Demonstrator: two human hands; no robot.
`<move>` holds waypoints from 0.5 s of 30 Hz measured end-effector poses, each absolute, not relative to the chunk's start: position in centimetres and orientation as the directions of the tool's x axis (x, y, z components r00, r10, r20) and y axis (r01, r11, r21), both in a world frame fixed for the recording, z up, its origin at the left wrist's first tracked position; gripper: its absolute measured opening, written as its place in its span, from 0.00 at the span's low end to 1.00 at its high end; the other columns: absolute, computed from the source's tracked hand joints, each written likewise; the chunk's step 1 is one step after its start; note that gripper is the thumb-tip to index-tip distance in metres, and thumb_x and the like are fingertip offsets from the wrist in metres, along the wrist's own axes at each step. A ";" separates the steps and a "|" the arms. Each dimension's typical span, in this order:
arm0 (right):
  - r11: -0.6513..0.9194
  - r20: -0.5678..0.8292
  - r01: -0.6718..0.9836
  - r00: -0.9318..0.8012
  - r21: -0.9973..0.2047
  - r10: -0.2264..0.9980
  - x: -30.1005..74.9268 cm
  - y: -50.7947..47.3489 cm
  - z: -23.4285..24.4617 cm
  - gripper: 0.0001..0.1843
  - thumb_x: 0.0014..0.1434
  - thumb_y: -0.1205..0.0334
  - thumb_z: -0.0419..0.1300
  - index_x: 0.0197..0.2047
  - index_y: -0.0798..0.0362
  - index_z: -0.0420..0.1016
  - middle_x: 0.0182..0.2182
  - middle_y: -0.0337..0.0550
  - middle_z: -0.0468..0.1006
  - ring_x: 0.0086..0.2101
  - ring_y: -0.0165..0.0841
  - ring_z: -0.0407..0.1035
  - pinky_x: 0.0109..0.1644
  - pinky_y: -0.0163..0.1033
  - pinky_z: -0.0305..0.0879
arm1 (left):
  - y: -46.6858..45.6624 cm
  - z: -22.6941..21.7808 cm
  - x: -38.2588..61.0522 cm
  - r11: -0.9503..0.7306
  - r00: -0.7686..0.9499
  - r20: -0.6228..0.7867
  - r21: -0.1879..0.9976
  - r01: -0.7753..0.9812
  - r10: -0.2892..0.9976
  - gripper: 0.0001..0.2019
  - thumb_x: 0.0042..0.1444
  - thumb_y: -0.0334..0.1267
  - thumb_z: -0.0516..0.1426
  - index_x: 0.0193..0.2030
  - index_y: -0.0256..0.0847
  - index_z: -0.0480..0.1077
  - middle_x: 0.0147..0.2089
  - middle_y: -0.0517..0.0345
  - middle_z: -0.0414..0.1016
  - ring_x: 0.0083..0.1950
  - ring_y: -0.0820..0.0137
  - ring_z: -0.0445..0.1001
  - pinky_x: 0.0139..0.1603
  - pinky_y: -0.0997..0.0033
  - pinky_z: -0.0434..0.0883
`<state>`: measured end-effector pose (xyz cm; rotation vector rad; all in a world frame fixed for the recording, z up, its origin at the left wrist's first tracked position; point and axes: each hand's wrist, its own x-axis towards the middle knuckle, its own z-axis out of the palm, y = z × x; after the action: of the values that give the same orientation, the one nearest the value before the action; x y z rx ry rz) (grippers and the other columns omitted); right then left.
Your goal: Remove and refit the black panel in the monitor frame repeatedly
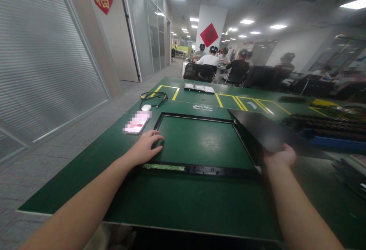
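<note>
Green table [171, 200]: left grip [144, 147] on black frame [217, 170]; right grip [281, 156] holding panel [265, 131].

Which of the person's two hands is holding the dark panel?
The right hand, gripping the dark panel at its near edge; the left hand only rests on the black frame.

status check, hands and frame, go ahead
Left hand flat on black frame. Right hand holding dark panel, tilted up. Phone beside frame, apart from it.
</note>
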<state>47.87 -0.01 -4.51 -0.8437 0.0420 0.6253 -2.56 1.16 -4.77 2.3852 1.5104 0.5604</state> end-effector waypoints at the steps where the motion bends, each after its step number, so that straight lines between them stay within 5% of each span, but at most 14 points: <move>1: 0.498 -0.289 -0.536 0.823 -0.682 0.489 47.5 0.0 -4.5 0.18 0.55 0.68 0.51 0.48 0.54 0.75 0.38 0.43 0.80 0.35 0.33 0.75 0.39 0.38 0.77 | 1.2 -4.7 -2.5 -0.426 0.385 0.182 0.413 0.805 0.905 0.23 0.59 0.48 0.56 0.55 0.36 0.77 0.65 0.36 0.68 0.67 0.45 0.67 0.68 0.42 0.63; 6: 0.478 -0.351 -0.534 0.836 -0.697 0.421 47.0 0.0 -4.8 0.12 0.56 0.70 0.52 0.41 0.54 0.74 0.37 0.41 0.79 0.33 0.30 0.75 0.37 0.35 0.77 | 1.0 -4.5 -2.4 -0.426 0.388 0.177 0.413 0.805 0.905 0.23 0.58 0.48 0.56 0.54 0.37 0.77 0.65 0.36 0.69 0.67 0.45 0.67 0.68 0.41 0.63; 15: 0.408 -0.327 -0.559 0.795 -0.722 0.510 49.3 0.5 -6.6 0.10 0.52 0.71 0.52 0.37 0.51 0.68 0.32 0.36 0.76 0.29 0.30 0.74 0.31 0.36 0.77 | 0.9 -4.4 -2.5 -0.414 0.385 0.157 0.429 0.803 0.909 0.23 0.58 0.50 0.56 0.54 0.38 0.77 0.66 0.37 0.68 0.68 0.44 0.66 0.69 0.41 0.63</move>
<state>49.26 0.54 -6.64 -0.9327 0.0582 0.6739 -2.47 0.88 -4.42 2.3654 1.5065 0.5384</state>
